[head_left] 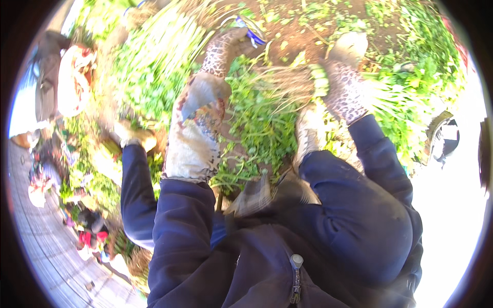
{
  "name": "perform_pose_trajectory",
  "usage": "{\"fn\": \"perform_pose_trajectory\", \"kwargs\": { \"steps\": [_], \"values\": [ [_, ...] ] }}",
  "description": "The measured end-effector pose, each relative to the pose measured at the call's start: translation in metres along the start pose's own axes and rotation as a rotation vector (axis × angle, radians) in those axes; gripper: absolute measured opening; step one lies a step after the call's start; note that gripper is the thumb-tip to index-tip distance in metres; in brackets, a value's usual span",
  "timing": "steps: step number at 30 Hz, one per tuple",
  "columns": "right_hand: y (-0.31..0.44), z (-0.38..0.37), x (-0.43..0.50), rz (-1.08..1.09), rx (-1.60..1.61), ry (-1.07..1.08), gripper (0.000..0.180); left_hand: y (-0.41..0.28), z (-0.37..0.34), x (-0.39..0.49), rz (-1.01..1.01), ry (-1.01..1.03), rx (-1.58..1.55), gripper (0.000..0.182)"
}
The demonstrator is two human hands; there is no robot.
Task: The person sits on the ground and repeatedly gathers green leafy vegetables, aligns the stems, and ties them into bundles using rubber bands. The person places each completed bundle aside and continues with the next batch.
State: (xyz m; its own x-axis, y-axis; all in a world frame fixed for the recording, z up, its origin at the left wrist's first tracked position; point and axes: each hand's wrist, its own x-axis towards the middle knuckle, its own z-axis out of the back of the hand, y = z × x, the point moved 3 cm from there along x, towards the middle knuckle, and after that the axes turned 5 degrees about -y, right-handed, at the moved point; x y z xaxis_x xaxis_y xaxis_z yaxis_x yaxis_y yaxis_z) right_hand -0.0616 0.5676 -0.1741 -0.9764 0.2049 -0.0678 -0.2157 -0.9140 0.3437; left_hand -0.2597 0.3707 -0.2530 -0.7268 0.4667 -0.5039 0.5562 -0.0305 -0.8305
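Observation:
My left hand (pixel 235 40), in a leopard-print glove below a stained fabric oversleeve, grips a blue-edged, ring-shaped item (pixel 252 32) that looks like a roll of tape. My right hand (pixel 342 73), in a matching glove, is closed around a bundle of leafy green herbs (pixel 400 100). The bundle lies sideways, its leaves to the right of the hand. Its brown roots (pixel 287 82) spread out to the left, with a pale green band (pixel 319 81) beside the fingers. Motion blurs that hand, and its fingertips are hard to make out.
Loose leafy greens (pixel 262 123) cover the ground between my legs. A big pile of long-stemmed greens (pixel 165 42) lies at upper left, more greens (pixel 427 65) at right. My right shoe (pixel 307 133) is beneath the bundle. Several people sit at far left near a corrugated surface (pixel 50 246).

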Motion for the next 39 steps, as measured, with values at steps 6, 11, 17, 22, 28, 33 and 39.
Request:
{"fn": "perform_pose_trajectory", "kwargs": {
  "steps": [6,11,17,22,28,33,39],
  "values": [
    [-0.006,0.003,0.002,0.087,0.041,-0.133,0.078,0.030,-0.095,0.033,0.202,0.404,0.003,0.053],
    [-0.009,-0.001,0.001,-0.049,-0.021,0.029,0.093,0.039,-0.109,0.015,0.210,0.391,0.054,0.038],
    [-0.007,0.001,0.001,-0.001,-0.115,-0.018,0.097,0.057,-0.102,0.034,0.107,0.514,0.444,0.030],
    [-0.008,0.000,-0.003,0.041,-0.046,-0.055,0.082,0.085,-0.093,0.046,-0.037,0.574,0.547,0.028],
    [-0.011,-0.002,-0.003,0.035,-0.003,-0.034,0.071,0.095,-0.070,0.060,-0.431,0.684,1.029,0.027],
    [-0.014,-0.001,-0.004,0.088,-0.037,-0.143,0.070,0.149,-0.071,0.023,-0.245,0.724,0.946,0.023],
    [-0.015,-0.007,-0.003,0.017,-0.066,0.044,0.066,0.135,-0.098,-0.097,-0.242,0.661,0.702,0.022]
  ]
}}
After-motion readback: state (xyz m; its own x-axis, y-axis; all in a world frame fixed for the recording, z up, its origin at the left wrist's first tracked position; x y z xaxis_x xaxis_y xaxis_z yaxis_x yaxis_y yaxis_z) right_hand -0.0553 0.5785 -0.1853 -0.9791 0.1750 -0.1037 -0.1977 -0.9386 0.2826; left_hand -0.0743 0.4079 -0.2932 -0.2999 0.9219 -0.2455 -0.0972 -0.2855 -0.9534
